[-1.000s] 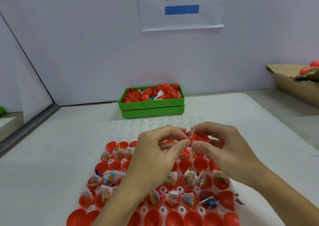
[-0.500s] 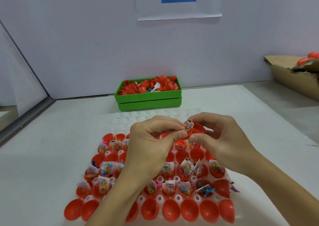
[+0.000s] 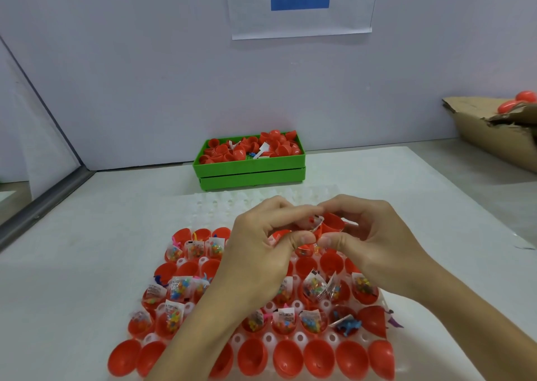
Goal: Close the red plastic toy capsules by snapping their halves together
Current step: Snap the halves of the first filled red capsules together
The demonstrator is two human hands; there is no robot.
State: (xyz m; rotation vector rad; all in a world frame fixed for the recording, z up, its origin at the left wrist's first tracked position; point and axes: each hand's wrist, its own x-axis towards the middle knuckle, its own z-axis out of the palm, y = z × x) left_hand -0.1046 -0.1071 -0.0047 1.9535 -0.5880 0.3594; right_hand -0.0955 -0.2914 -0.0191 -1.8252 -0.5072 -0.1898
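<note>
On the desk (image 3: 87, 249), near its front edge, lies a white holder tray (image 3: 268, 338) with many red capsule halves (image 3: 293, 357) sitting in its cups. Some halves at the left side of the tray hold small clear toy packets (image 3: 178, 289) with colourful pieces inside; the front row is closed red shells with no packet visible.

Above the middle of the tray, the left hand (image 3: 255, 252) is raised, and its thumb and first fingers are pinched on something small and red, partly hidden, so I cannot tell its exact shape. Just beside it, touching at the thumbs, the right hand (image 3: 374, 241) grips an open red capsule half (image 3: 332, 223) between thumb and fingers. A small packet with a white label (image 3: 315, 222) sticks out between the two hands, at the mouth of this half. The two halves are not yet joined.

Toward the back edge of the desk, in the middle, stands a green box (image 3: 250, 171) filled with loose red halves. At the right back corner there is a torn cardboard box (image 3: 488, 130) with red capsules inside. On the wall hangs a white paper sign (image 3: 299, 17) with a blue bar.
</note>
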